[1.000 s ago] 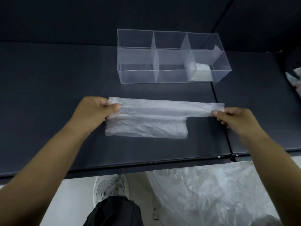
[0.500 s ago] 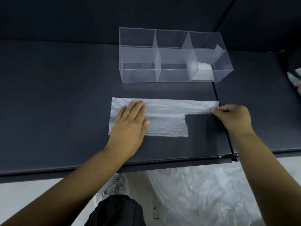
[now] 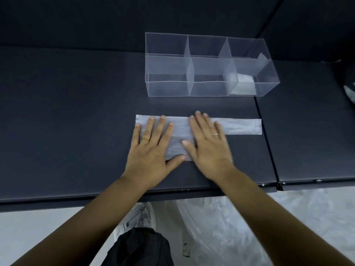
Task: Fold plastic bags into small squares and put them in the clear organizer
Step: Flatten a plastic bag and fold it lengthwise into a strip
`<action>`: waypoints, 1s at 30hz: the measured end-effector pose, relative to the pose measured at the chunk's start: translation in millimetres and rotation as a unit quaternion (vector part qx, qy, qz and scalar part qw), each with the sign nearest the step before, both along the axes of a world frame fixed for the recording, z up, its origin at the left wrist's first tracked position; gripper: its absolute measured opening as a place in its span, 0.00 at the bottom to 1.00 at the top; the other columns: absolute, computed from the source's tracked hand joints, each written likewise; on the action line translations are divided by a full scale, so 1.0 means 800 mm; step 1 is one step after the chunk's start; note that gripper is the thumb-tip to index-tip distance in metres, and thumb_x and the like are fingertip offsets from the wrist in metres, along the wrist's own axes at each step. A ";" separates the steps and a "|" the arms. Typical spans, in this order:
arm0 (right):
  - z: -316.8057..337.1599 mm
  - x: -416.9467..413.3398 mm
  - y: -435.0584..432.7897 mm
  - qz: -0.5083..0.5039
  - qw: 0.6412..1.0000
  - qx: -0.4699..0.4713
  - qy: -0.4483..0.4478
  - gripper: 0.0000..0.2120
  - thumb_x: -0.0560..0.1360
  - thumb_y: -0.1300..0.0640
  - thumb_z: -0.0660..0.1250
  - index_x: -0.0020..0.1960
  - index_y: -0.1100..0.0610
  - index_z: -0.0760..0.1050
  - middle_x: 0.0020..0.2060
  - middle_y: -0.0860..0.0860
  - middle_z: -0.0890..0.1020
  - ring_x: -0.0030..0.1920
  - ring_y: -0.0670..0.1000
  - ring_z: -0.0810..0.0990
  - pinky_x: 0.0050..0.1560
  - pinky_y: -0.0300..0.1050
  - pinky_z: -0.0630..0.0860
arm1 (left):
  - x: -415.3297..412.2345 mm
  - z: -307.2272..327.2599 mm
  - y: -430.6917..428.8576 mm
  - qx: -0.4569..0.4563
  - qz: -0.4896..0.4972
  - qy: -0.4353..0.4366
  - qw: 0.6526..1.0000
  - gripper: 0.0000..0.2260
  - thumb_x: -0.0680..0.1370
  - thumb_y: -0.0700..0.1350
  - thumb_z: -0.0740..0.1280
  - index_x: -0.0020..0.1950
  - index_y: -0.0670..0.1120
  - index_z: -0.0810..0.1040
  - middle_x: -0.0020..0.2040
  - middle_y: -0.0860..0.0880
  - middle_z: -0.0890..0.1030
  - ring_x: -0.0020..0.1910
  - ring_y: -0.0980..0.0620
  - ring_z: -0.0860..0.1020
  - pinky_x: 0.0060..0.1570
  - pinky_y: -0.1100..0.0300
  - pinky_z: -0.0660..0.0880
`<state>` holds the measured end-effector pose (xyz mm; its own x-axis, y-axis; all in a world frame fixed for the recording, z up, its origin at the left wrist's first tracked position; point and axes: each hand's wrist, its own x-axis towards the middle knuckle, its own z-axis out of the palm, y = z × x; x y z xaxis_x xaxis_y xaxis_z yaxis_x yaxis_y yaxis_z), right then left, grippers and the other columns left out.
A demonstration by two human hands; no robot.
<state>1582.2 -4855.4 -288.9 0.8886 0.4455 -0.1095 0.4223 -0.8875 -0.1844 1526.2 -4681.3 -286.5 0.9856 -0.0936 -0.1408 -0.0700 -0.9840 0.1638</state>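
Left hand (image 3: pixel 151 148): flat, fingers straight and spread, pressing left end of plastic bag (image 3: pixel 242 126), near desk (image 3: pixel 67 112) front edge.
Right hand (image 3: pixel 209 144): flat, fingers straight, pressing bag middle.
Clear organizer (image 3: pixel 167 87): behind bag; folded bag (image 3: pixel 244 84) in right compartment.

I see the bag (image 3: pixel 240 126), clear and crinkled, lying flat near the front edge of the worktop (image 3: pixel 76 131), folded into a long band with a narrow strip running right. Behind it, apart, the clear organizer (image 3: pixel 167 87) stands upright, its long side parallel to the bag. A folded white square (image 3: pixel 244 84) sits in its right end.
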 end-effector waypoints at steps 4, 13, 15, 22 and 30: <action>0.003 0.032 -0.082 -0.052 0.997 -0.055 0.000 0.37 0.76 0.33 0.35 0.79 0.51 0.42 0.78 0.50 0.45 0.76 0.47 0.39 0.75 0.49 0.37 | -0.005 0.004 0.025 0.019 0.022 0.010 1.000 0.43 0.72 0.73 0.38 0.79 0.48 0.46 0.79 0.44 0.46 0.78 0.46 0.44 0.75 0.43 0.43; 0.046 -0.002 -0.098 -0.072 0.985 0.156 -0.002 0.15 0.72 0.54 0.72 0.57 0.56 0.78 0.56 0.51 0.75 0.59 0.54 0.73 0.62 0.42 0.66 | -0.016 0.028 0.028 -0.155 -0.044 -0.028 0.987 0.38 0.76 0.69 0.45 0.78 0.46 0.57 0.79 0.48 0.52 0.77 0.54 0.44 0.75 0.58 0.39; 0.046 -0.024 -0.096 -0.064 0.981 0.169 0.064 0.11 0.69 0.56 0.76 0.50 0.52 0.80 0.51 0.46 0.73 0.56 0.48 0.71 0.61 0.38 0.65 | -0.021 0.026 0.007 -0.181 -0.097 -0.013 0.979 0.36 0.77 0.68 0.48 0.77 0.45 0.59 0.79 0.50 0.54 0.77 0.57 0.45 0.73 0.64 0.37; 0.042 -0.022 -0.080 -0.068 0.982 0.166 0.065 0.02 0.73 0.62 0.71 0.42 0.57 0.80 0.46 0.46 0.71 0.52 0.47 0.70 0.59 0.40 0.65 | -0.014 0.012 -0.019 -0.125 -0.120 -0.043 0.984 0.37 0.76 0.64 0.55 0.77 0.42 0.59 0.78 0.47 0.57 0.77 0.52 0.53 0.75 0.57 0.46; 0.079 -0.002 -0.095 -0.120 0.941 0.241 0.206 0.06 0.76 0.58 0.68 0.42 0.50 0.75 0.48 0.46 0.74 0.45 0.41 0.74 0.51 0.27 0.67 | -0.004 0.008 -0.017 -0.136 -0.098 -0.194 0.967 0.11 0.74 0.38 0.72 0.56 0.40 0.83 0.59 0.44 0.81 0.58 0.45 0.80 0.55 0.49 0.79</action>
<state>1580.5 -4931.5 -225.3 0.8959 0.3241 -0.3037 0.0248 -0.7192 -0.6944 1522.8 -4694.8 -280.1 0.9186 -0.2661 0.2920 -0.3594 -0.8700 0.3377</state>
